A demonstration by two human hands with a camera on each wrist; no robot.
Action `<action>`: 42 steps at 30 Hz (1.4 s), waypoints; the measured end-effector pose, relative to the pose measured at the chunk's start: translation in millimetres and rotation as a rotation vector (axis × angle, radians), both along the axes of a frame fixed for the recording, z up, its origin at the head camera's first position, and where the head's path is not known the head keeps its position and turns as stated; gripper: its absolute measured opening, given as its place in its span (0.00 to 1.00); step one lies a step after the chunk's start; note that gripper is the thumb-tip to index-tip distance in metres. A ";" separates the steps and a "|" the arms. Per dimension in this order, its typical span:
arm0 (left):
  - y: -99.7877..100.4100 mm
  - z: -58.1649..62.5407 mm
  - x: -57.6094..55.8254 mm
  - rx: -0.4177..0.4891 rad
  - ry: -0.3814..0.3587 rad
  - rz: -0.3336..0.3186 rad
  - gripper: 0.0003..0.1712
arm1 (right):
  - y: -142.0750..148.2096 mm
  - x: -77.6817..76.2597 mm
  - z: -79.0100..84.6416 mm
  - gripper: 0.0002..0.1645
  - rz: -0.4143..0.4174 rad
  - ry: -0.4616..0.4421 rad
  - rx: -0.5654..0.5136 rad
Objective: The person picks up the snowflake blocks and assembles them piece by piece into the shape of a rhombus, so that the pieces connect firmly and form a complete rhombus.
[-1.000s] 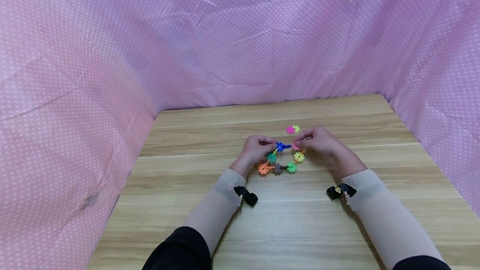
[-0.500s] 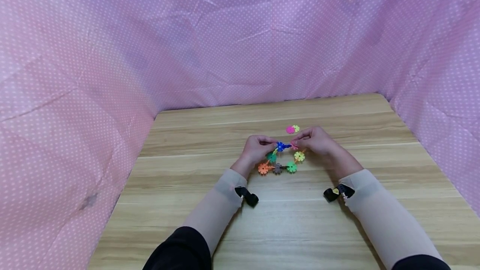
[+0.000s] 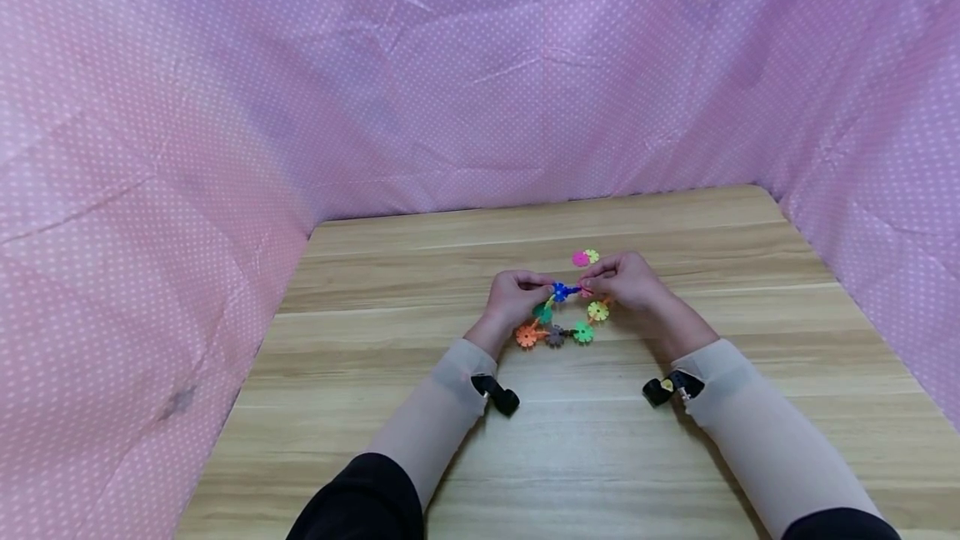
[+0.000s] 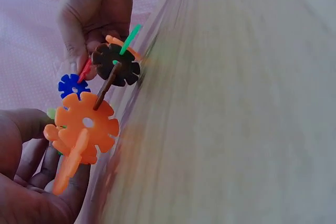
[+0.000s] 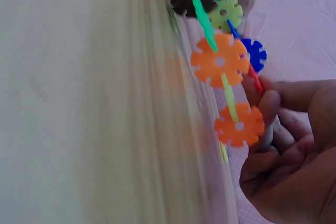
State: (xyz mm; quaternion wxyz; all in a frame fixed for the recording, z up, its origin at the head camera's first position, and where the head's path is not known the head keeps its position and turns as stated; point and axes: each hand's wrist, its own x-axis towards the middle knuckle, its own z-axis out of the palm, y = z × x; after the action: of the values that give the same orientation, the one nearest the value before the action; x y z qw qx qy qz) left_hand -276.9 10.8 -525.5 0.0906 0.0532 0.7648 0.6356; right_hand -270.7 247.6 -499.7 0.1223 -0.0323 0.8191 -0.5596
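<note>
Flower-shaped plastic discs with notched edges, slotted together, form a ring-like chain between my hands. My left hand [image 3: 513, 300] pinches the chain beside a blue disc [image 3: 558, 292]; in the right wrist view a yellow-green disc [image 5: 226, 12] is nearest its fingers. My right hand [image 3: 628, 280] pinches a pinkish-red disc [image 5: 255, 78] between thumb and finger, against a blue disc [image 5: 255, 55]. Whether these two are slotted together, I cannot tell. Along the chain's near side show an orange disc [image 3: 527, 335], a dark brown disc [image 4: 116, 64] and a green disc [image 3: 583, 332].
A loose magenta disc [image 3: 580, 259] and a loose yellow-green disc [image 3: 592, 256] lie on the wooden table [image 3: 585, 440] behind the chain, close to the right hand. A pink dotted cloth [image 3: 480, 82] hangs behind and at both sides.
My right hand has shifted slightly left, bringing the pinkish-red disc up to the blue one. My left hand has stayed almost still.
</note>
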 end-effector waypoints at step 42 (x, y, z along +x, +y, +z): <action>-12.0 6.2 -3.1 0.002 -0.039 -0.079 0.03 | 29.0 -4.8 -4.6 0.16 0.051 0.178 0.486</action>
State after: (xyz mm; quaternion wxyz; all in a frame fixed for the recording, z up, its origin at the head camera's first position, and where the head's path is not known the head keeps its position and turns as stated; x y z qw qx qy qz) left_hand -280.0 -1.2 -519.4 0.1304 0.0708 0.7596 0.6332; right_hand -275.5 276.6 -504.3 0.0680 -0.0718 0.9359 -0.3380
